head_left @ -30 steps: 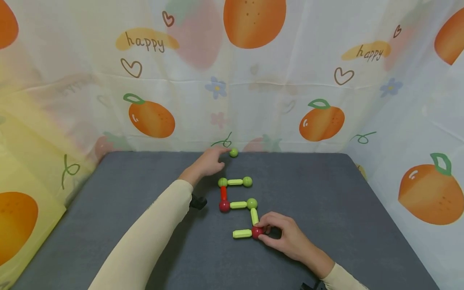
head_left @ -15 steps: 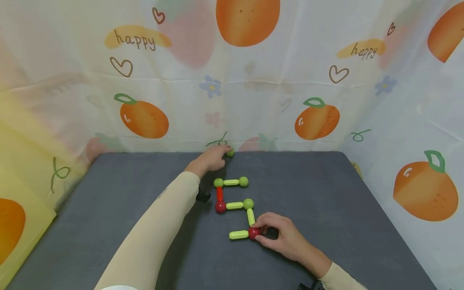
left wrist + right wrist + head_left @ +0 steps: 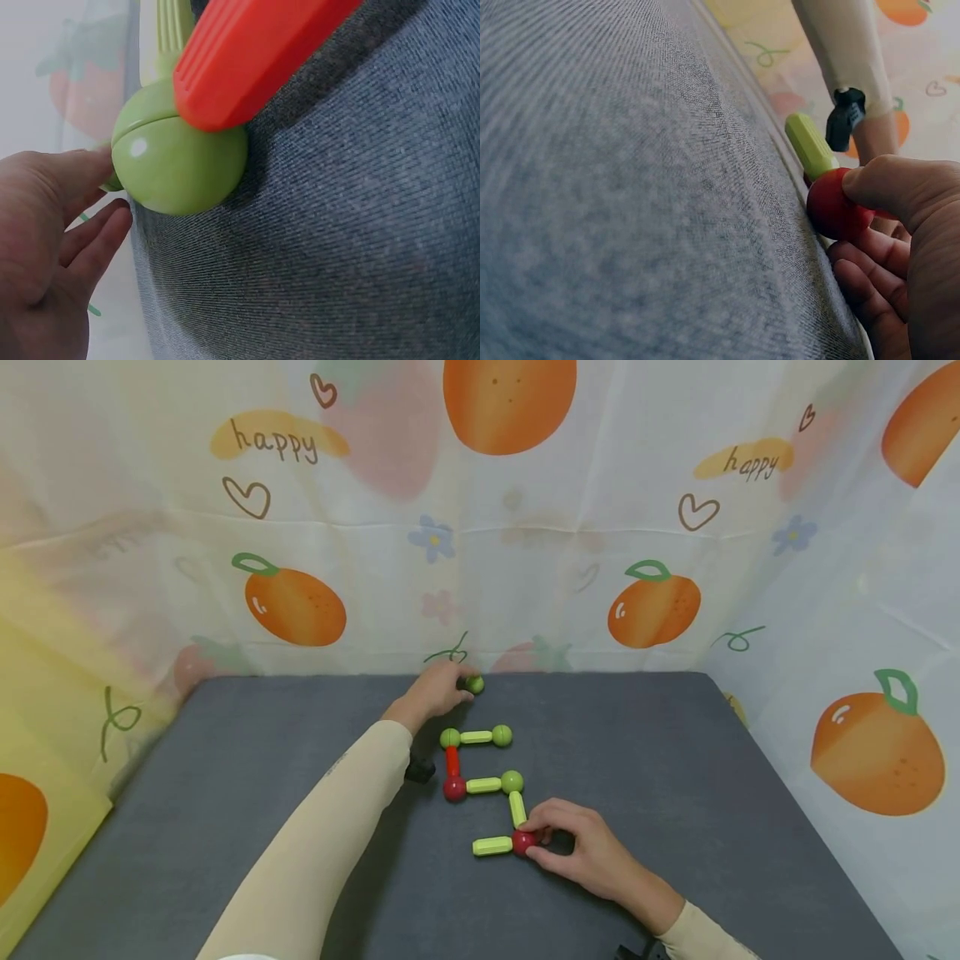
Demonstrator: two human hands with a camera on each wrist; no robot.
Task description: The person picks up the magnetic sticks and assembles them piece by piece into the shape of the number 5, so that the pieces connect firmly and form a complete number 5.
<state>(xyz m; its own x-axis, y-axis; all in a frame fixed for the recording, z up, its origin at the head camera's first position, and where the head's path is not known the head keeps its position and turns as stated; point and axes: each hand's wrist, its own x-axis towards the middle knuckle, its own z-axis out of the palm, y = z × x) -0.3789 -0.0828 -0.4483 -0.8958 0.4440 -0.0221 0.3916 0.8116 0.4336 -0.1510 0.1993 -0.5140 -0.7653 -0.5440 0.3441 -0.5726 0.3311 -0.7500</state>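
Near the table's far edge, my left hand (image 3: 435, 692) holds a loose green ball (image 3: 475, 685) between finger and thumb. In the left wrist view this ball is mostly hidden behind a nearer green ball (image 3: 180, 165). My right hand (image 3: 588, 847) pinches a red ball (image 3: 523, 842) at the near end of a zigzag of joined balls and rods. From that ball a light green rod (image 3: 492, 846) points left with a bare end, and another green rod (image 3: 517, 810) runs up to a green ball (image 3: 512, 782). A red rod (image 3: 453, 762) joins another red ball (image 3: 454, 788) to the upper green ball (image 3: 450, 738).
The zigzag lies mid-table on a dark grey cloth (image 3: 675, 777). Its top green rod (image 3: 476, 737) ends in a green ball (image 3: 502, 735). A printed curtain (image 3: 525, 568) stands right behind the table and along its sides. My left forearm (image 3: 315, 852) stretches over the table's left half.
My left hand has gone from a fingertip at the loose green ball to a hold on it, and the ball has come slightly nearer. The right hand keeps its pinch on the red ball.
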